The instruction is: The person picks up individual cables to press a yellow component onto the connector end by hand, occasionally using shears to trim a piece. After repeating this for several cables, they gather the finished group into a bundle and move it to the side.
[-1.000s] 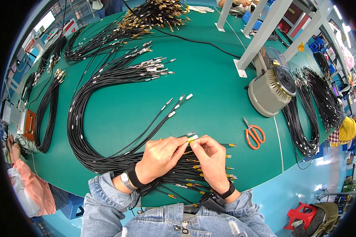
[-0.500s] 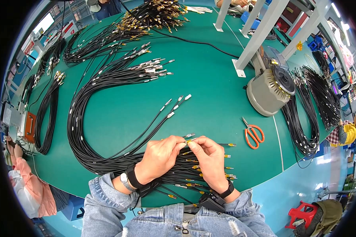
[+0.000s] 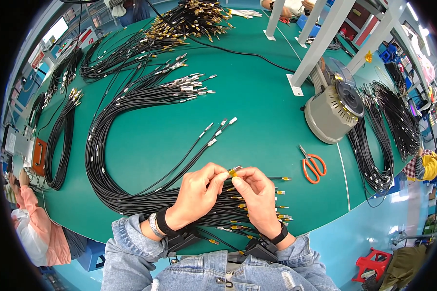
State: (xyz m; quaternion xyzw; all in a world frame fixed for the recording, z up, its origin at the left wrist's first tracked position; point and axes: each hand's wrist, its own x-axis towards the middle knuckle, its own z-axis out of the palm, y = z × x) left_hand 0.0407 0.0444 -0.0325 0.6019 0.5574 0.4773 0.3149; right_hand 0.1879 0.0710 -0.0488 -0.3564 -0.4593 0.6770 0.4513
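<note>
My left hand (image 3: 199,193) and my right hand (image 3: 255,196) meet at the near side of the table, thumbs and fingertips pinched together. Between them is a cable end (image 3: 235,170) with a yellow wrap and a metal tip; the cable behind it is hidden by my fingers. Below and around both hands lies a thick bundle of black cables (image 3: 99,167), curving off to the left and back. Many of its near ends carry yellow wraps and metal connectors (image 3: 282,217). A few cable ends with white tags (image 3: 212,141) lie apart, beyond my left hand.
Orange-handled pliers (image 3: 313,167) lie to the right, in front of a round grey tape dispenser (image 3: 327,116) beside white posts (image 3: 320,46). More cable bundles (image 3: 58,150) sit left, right and in a heap (image 3: 189,22) at the back. Co-workers are around; a red stool (image 3: 372,264) stands lower right.
The cable end has turned between my fingers and now shows more of its yellow wrap. Both hands stay pinched together in nearly the same place. The whole view has shifted slightly.
</note>
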